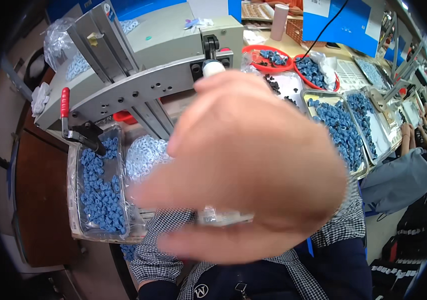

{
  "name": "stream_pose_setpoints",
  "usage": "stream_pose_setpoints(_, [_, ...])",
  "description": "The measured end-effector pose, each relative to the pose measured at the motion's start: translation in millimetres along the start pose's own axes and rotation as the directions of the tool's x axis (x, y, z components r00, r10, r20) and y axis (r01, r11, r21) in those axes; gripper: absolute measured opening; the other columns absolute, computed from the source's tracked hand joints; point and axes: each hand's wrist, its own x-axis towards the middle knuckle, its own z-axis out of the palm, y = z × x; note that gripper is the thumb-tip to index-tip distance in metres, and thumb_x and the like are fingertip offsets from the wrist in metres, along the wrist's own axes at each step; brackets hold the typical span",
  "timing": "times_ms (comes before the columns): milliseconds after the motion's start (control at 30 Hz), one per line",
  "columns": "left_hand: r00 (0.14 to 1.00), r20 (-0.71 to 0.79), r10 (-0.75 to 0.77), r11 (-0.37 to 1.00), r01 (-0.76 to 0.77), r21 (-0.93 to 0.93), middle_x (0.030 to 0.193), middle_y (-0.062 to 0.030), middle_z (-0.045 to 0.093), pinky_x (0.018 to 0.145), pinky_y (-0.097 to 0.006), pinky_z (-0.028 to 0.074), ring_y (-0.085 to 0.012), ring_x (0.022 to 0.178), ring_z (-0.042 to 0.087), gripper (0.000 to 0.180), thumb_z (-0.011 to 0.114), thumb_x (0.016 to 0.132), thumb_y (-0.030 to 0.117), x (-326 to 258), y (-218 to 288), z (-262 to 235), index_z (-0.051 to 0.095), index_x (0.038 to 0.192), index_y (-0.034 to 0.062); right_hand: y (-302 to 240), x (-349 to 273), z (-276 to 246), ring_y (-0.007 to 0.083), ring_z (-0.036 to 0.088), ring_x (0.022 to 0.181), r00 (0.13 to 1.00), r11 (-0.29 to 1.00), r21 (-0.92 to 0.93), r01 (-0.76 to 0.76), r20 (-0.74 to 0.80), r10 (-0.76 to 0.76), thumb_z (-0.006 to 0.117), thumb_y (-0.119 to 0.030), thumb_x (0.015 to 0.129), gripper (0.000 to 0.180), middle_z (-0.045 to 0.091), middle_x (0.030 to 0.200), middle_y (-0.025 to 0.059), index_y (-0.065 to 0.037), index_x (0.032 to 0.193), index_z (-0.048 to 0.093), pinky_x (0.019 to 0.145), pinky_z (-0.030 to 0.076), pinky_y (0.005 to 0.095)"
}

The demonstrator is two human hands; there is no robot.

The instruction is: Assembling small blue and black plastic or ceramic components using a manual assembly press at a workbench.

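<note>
My right hand (258, 165) fills the middle of the head view, close to the camera and blurred by motion. Its thumb and a finger point left and stand apart, with nothing seen between them; the other fingers are partly curled or smeared. My left sleeve (161, 245), in black-and-white check, shows below, but the left hand itself is hidden behind the right. Beyond the hand stands a metal fixture (123, 92) with a toggle clamp (65, 107) that has a red handle. A bag of pale blue small parts (146, 155) lies beneath the fixture.
On the left sits a tray of blue parts (86, 195). To the right are another tray of blue parts (338, 130) and two red bowls, one with blue parts (309, 72). Black pieces (272, 84) lie nearby. A co-worker's arm (408, 140) shows at far right.
</note>
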Motion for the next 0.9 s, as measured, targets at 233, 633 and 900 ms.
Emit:
stream_pose_setpoints(233, [0.927, 0.373, -0.041, 0.999, 0.042, 0.006, 0.121, -0.0147, 0.067, 0.097, -0.039, 0.048, -0.0310, 0.108, 0.065, 0.058, 0.071, 0.089, 0.014, 22, 55, -42, 0.050, 0.142, 0.0023, 41, -64, -16, 0.0373, 0.063, 0.114, 0.977, 0.987, 0.038, 0.157, 0.137, -0.161, 0.072, -0.039, 0.087, 0.041, 0.068, 0.110, 0.0139, -0.002, 0.105, 0.070, 0.110, 0.034, 0.0522])
stream_pose_setpoints(633, [0.998, -0.040, -0.044, 0.988, 0.049, 0.146, 0.111, -0.0137, 0.073, 0.087, -0.034, 0.052, -0.0240, 0.102, 0.069, 0.029, 0.069, 0.090, 0.007, -43, 25, -107, 0.069, 0.118, -0.0007, 169, -176, -89, 0.0351, 0.068, 0.083, 0.674, 0.525, -0.724, -0.447, 0.113, 0.730, 0.068, -0.013, 0.088, 0.016, 0.071, 0.092, 0.0173, -0.001, 0.099, 0.071, 0.073, 0.054, 0.0420])
stream_pose_setpoints(900, [1.000, -0.030, 0.009, 0.945, 0.001, 0.328, 0.096, -0.0146, 0.072, 0.078, -0.036, 0.052, -0.0294, 0.087, 0.066, 0.017, 0.068, 0.089, 0.004, -42, 15, -98, 0.072, 0.105, 0.0010, 196, -189, -69, 0.0349, 0.067, 0.084, 0.636, 0.469, -0.799, -0.375, 0.146, 0.758, 0.069, -0.013, 0.083, 0.012, 0.067, 0.086, 0.0154, -0.004, 0.091, 0.069, 0.075, 0.053, 0.0441])
